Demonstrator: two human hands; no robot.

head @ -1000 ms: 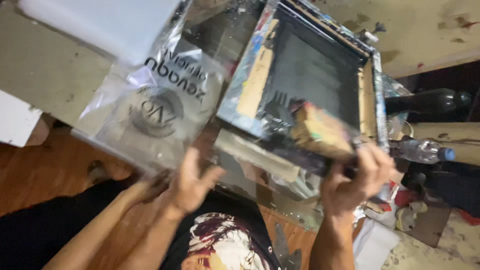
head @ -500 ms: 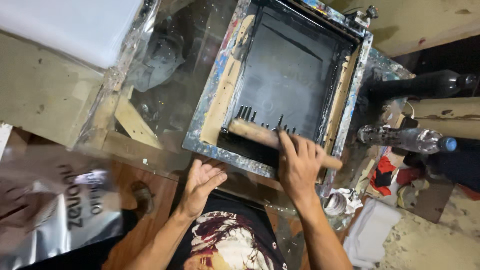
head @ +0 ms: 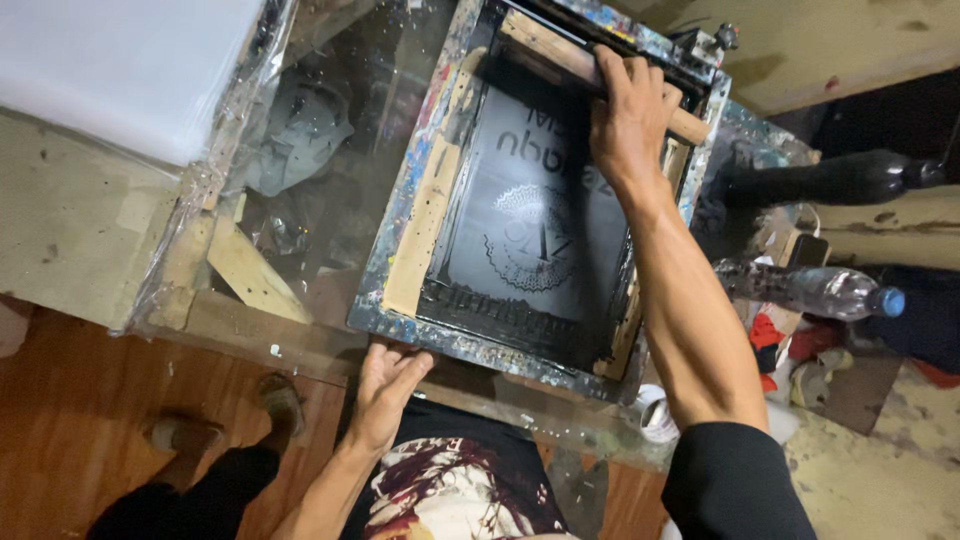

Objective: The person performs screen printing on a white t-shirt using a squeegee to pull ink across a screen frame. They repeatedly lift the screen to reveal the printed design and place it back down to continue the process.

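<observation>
On the glass table (head: 330, 250), your right hand (head: 630, 105) is gripping the squeegee (head: 560, 60) upper centre, left hand (head: 385, 385) is lying with fingers pressed together on the screen frame (head: 420, 215); uneven pressure risks smearing.

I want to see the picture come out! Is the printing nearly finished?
Partly. Done, by the look of it: black ink lies spread over the mesh of the screen frame. In hand: the right hand grips the wooden squeegee at the frame's far end, while the left hand steadies the near edge. Left: the frame lies flat, not yet lifted, so any print beneath is hidden.
</observation>
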